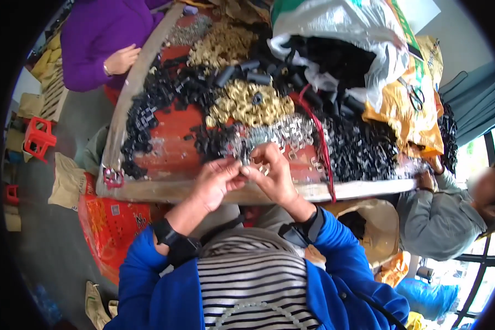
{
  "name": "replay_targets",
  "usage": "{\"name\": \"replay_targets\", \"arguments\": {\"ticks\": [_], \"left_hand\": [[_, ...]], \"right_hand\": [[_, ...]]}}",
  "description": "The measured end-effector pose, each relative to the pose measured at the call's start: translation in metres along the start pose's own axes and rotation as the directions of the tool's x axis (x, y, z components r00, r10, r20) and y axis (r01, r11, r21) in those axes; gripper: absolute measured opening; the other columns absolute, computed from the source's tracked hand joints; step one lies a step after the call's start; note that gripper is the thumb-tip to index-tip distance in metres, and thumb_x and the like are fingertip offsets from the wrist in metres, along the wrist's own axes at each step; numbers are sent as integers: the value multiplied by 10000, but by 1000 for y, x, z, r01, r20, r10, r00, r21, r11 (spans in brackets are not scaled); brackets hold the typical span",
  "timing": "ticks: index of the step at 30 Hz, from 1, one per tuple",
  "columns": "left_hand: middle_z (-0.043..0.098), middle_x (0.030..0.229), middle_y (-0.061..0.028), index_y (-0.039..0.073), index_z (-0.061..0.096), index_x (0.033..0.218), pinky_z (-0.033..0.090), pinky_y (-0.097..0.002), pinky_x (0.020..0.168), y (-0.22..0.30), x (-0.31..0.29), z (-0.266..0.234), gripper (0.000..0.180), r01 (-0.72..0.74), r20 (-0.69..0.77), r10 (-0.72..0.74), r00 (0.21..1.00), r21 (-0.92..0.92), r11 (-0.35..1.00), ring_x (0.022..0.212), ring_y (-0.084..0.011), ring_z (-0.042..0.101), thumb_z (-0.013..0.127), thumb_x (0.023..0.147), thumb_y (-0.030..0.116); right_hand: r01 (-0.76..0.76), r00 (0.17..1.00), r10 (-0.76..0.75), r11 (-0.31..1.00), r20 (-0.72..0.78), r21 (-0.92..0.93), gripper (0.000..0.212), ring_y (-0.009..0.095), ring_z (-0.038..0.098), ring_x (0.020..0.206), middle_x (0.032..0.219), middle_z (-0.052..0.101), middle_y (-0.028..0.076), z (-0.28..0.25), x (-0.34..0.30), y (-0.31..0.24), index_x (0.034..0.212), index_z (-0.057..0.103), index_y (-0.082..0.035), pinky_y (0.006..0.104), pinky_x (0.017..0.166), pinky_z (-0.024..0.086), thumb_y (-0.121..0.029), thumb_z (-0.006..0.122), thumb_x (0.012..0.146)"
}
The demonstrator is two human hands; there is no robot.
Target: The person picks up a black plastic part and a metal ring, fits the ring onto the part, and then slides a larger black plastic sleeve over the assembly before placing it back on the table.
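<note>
My left hand [215, 182] and my right hand [275, 175] meet over the near edge of the table, fingers pinched. Between their fingertips is a small dark part [245, 156], too small to name exactly. Just beyond the hands lie small silver metal buckle-like pieces [278, 133]. Behind these is a heap of gold-coloured ring-like pieces [247, 104], with a dark piece on top. Small black pieces [206, 143] lie to the left of the fingers, and a larger spread of black pieces [363, 151] covers the right side.
A red strap [320, 137] runs down to the table's wooden rim [143, 191]. At the back right, a white plastic bag [341, 27] holds black pieces; scissors [416, 98] rest on an orange sack [401, 118]. A person in purple [102, 38] and a person in grey [443, 217] sit alongside.
</note>
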State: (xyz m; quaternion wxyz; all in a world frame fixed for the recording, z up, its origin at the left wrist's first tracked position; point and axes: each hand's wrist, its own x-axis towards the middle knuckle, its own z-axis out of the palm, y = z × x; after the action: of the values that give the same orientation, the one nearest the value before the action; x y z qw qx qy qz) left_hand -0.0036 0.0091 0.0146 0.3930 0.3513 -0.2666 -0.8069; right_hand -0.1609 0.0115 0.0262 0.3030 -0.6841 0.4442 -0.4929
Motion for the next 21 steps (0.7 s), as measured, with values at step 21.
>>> {"name": "replay_targets", "arguments": {"ticks": [21], "left_hand": [[565,774,-66,35,531,878,488,-273,613,-13,5,12,200,216,192,-215,957,19,976,697,-166,567,455,829,214]], "right_hand": [[259,966,-252,955,66,-147,286,249,451,809,890,460,100,-24,-23,8,857,529,-50,335,718,349,-245,627,672]]}}
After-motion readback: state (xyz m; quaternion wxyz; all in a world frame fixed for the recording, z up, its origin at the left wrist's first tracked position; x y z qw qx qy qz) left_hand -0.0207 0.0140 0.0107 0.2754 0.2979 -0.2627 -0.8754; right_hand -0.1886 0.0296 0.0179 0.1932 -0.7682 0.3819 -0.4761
